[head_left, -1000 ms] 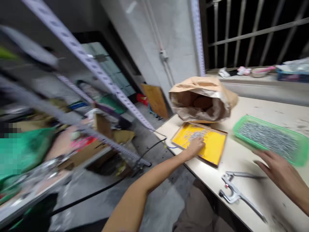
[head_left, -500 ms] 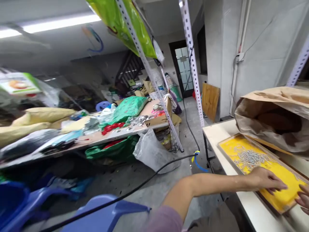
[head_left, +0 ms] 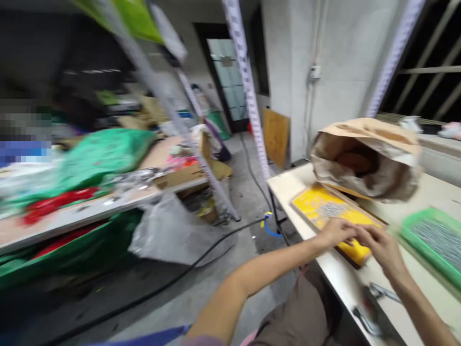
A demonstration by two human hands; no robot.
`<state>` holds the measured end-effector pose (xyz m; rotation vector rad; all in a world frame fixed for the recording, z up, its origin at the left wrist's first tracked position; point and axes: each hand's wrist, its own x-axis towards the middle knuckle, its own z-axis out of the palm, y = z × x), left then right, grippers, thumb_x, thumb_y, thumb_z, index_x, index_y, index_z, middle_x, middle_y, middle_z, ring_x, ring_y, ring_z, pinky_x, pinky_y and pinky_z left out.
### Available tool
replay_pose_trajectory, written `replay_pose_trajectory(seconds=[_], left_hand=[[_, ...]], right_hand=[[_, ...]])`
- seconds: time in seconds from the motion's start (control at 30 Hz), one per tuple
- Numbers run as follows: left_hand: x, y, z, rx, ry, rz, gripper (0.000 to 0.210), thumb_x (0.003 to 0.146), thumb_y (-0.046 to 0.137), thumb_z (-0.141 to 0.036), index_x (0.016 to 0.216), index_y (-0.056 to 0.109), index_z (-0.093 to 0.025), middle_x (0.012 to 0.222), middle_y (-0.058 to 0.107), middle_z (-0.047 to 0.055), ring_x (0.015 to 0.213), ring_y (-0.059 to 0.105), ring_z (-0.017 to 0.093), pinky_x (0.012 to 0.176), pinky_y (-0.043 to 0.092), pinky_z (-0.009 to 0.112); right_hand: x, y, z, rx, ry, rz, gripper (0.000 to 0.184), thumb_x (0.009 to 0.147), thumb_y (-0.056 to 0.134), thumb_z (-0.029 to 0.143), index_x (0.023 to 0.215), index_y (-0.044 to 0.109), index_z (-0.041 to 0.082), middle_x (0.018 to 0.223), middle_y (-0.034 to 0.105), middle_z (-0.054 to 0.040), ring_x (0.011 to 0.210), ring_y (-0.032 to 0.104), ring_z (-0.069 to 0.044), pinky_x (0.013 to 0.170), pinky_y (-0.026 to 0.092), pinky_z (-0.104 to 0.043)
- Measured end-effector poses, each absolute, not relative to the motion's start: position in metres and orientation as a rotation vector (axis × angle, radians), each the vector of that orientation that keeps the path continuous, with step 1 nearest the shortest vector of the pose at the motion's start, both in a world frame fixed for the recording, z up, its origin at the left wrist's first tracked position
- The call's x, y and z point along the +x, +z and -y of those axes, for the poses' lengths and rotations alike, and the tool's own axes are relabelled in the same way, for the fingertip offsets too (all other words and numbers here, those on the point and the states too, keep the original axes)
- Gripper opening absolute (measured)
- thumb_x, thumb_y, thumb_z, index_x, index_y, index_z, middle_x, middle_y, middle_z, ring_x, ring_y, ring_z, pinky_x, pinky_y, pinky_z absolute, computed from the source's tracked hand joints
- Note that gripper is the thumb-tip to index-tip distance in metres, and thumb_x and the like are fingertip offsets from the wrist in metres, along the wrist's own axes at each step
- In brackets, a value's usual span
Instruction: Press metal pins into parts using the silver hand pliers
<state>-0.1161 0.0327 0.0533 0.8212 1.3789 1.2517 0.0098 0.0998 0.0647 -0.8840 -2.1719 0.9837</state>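
Observation:
My left hand [head_left: 337, 232] and my right hand [head_left: 382, 246] meet fingertip to fingertip over a shallow yellow-bottomed tray [head_left: 355, 251]. Both have their fingers bent and pinched together; anything between them is too small or blurred to make out. Just beyond my left hand, a heap of small silver screw-like pieces [head_left: 331, 208] lies in the tray. To the right of my right hand stands a green plastic basket [head_left: 414, 218] with many thin grey metal pieces [head_left: 437, 238] in it.
A large open brown paper bag [head_left: 363, 166] stands behind the tray on the white table [head_left: 288, 192]. Blurred metal tools [head_left: 367, 321] lie at the table's near edge. A black cable [head_left: 212, 247] crosses the floor. At left is a cluttered bench [head_left: 122, 206].
My view has swung right, bringing the green basket and window in. My right hand has come fully into view, and the two hands, apart before, now meet over the tray.

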Motion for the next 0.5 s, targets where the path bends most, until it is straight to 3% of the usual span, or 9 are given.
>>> replay_pose_trajectory(seconds=[0.13,0.3,0.5], left_hand=[[-0.119,0.063,-0.030,0.833,1.282,-1.303,0.023,0.066,0.074,-0.029,0.078,0.066,-0.010,0.071,0.068,0.003,0.062,0.061,0.010,0.062,0.052,0.021],[-0.121,0.065,-0.027,0.901,1.234,-1.319,0.032,0.056,0.080,-0.030,0.076,0.064,-0.011,0.070,0.068,0.003,0.062,0.061,0.011,0.056,0.049,0.020],[-0.128,0.058,-0.026,0.879,1.149,-1.417,0.041,0.050,0.083,-0.042,0.065,0.058,-0.013,0.052,0.060,-0.002,0.047,0.055,0.009,0.049,0.046,0.021]], right_hand=[[0.010,0.081,-0.089,-0.963,1.151,2.060,0.046,0.073,0.053,0.063,0.068,0.065,0.019,0.065,0.067,-0.0058,0.059,0.062,-0.019,0.057,0.051,-0.031],[0.010,0.074,-0.090,-0.990,1.264,1.924,0.039,0.068,0.062,0.057,0.066,0.060,0.019,0.059,0.064,-0.0020,0.054,0.058,-0.015,0.050,0.046,-0.026],[0.007,0.061,-0.089,-0.975,1.522,1.816,0.028,0.071,0.061,0.045,0.061,0.055,0.019,0.048,0.056,0.0030,0.045,0.053,-0.011,0.046,0.043,-0.023]])
